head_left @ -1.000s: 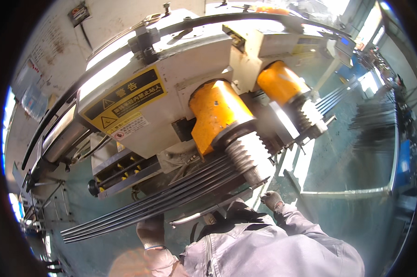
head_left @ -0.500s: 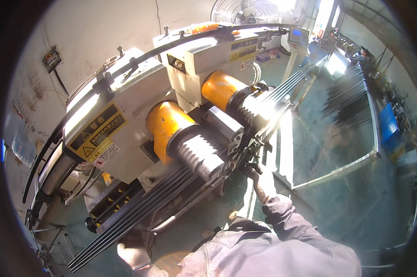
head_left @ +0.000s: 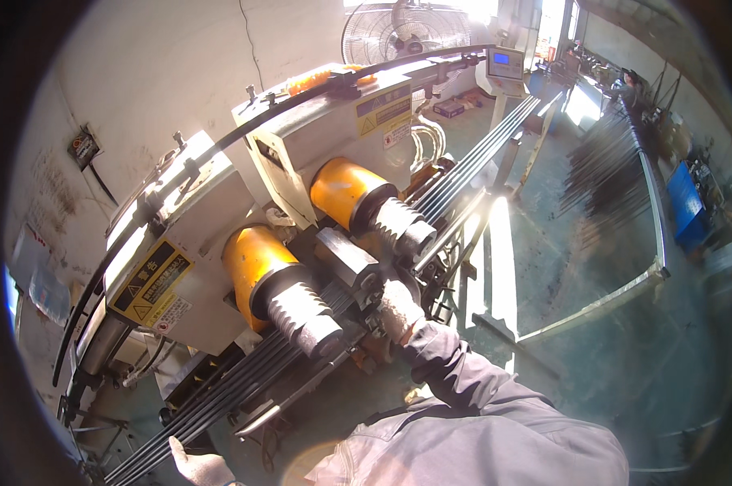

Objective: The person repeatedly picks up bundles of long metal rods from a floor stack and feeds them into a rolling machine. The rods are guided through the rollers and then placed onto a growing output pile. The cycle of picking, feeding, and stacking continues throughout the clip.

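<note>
My left hand (head_left: 202, 467), in a pale glove, is at the lower left, right beside a row of several long dark metal rods (head_left: 212, 398). One finger or thumb is stretched out at the rods' edge; the other fingers are partly hidden. My right hand (head_left: 398, 310), gloved too, reaches into the middle of a bending machine, by the end of a grey steel block (head_left: 345, 257). Its fingers look curled, and what they hold is hidden. Two orange cylinders with ribbed steel ends, a nearer one (head_left: 256, 263) and a farther one (head_left: 349, 194), flank the block.
A curved black hose (head_left: 220, 144) arches over the pale machine housing. A control box with a blue screen (head_left: 505, 63) stands at its far end. More rods (head_left: 479, 158) extend there. On the right, many dark rods (head_left: 605, 182) lie by a metal frame (head_left: 597, 312).
My right hand has moved left and up, from below the machine's middle to the steel block. My left hand has moved left, up to the rods. The view has shifted somewhat.
</note>
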Demonstrator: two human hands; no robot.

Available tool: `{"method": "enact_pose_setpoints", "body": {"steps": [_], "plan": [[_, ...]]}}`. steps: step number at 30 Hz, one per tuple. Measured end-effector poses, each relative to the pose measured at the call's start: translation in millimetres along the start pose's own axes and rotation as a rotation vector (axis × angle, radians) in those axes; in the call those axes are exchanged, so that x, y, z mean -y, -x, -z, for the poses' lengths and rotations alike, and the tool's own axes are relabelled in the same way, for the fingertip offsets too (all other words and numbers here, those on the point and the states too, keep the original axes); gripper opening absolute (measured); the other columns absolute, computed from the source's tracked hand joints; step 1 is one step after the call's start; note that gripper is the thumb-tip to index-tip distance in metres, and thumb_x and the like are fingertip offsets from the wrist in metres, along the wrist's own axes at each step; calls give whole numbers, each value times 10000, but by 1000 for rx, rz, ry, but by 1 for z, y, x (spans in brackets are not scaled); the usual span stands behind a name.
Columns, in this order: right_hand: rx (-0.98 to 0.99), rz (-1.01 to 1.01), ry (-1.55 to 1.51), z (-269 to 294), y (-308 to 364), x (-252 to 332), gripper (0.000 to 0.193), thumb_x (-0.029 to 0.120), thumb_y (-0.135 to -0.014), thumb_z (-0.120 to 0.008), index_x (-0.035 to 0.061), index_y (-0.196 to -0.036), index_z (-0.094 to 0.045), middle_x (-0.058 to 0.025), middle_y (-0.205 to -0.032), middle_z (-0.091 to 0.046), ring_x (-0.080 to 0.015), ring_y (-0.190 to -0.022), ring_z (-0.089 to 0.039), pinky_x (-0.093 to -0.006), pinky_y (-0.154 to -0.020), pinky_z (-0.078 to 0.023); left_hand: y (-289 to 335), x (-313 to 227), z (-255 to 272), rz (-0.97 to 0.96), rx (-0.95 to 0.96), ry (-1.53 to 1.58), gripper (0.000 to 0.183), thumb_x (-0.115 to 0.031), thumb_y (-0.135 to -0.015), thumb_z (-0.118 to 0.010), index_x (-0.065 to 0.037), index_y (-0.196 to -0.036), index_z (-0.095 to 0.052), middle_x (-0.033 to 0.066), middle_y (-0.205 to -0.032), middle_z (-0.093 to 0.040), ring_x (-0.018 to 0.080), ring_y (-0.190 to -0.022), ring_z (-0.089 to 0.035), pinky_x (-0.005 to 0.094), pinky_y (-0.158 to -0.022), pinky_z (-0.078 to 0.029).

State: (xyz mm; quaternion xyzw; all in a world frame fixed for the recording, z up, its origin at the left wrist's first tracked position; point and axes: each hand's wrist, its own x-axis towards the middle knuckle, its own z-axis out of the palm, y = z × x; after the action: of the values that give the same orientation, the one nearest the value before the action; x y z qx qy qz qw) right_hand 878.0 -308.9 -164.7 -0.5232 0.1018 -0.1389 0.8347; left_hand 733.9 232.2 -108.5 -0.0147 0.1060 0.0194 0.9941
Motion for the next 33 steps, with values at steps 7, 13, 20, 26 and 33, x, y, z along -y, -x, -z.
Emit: {"method": "enact_pose_setpoints", "body": {"steps": [7,13,20,26,33], "plan": [[-69,-111,-79,-1,-14,2,439,347,-1116,-656,-14,-1359,-720,-113,-1219,-773,-191,-1080,-706,-355,-950,-528,-9,68,-141,-808,-165,-977,403,-233,-1143,-618,28,-1446,-667,152,-1448,-710,254,-1308,-677,427,-1156,-543],[70,6,137,1,-29,16,329,208,-1058,-685,-26,-1288,-720,-92,-1131,-779,-197,-1004,-756,-350,-839,-589,-31,100,-202,-1058,-45,-1147,416,-148,-1163,-537,30,-1540,-547,170,-1415,-715,249,-1218,-706,382,-1106,-594],[-3,14,31,-7,-49,22,319,239,-1054,-721,24,-1289,-736,-82,-1005,-759,-187,-703,-748,-331,-598,-561,-40,172,-266,-1057,186,-1380,442,-73,-1079,-661,38,-1487,-535,193,-1203,-749,249,-1043,-734,389,-936,-638],[103,239,476,16,-57,9,298,242,-1092,-684,43,-1295,-773,-67,-1245,-749,-150,-1110,-705,-338,-917,-566,-55,230,-308,-1045,104,-1675,282,-224,-1101,-676,-3,-1179,-831,125,-1048,-811,185,-892,-783,292,-806,-635],[112,242,392,17,-55,13,304,274,-1060,-735,59,-1271,-781,-44,-1155,-740,-143,-1013,-676,-329,-867,-549,-84,320,-336,-1235,157,-2418,276,-140,-1123,-632,-34,-1356,-736,134,-1069,-781,188,-922,-762,275,-882,-610]]}}
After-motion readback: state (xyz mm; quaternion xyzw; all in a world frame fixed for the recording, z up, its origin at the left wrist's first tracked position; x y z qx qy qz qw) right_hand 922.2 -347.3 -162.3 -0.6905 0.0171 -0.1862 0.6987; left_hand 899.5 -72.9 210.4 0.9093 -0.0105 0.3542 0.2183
